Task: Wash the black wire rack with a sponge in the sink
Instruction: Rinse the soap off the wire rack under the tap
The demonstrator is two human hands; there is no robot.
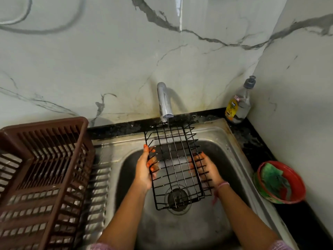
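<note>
The black wire rack (177, 165) is held tilted over the steel sink (221, 141), its far end up under the tap (164, 101). A thin stream of water falls from the tap onto the rack's far part. My left hand (145, 168) grips the rack's left edge, fingers curled through the wires. On the other side, my right hand (207, 168) holds the right edge from behind the wires. A green sponge (273, 177) lies in a red bowl (299, 183) on the counter to the right, in neither hand.
A brown plastic dish basket (43, 168) stands on the drainboard at the left. A dish soap bottle (238, 101) sits in the back right corner by the marble wall. The sink drain (178, 198) shows beneath the rack's near end.
</note>
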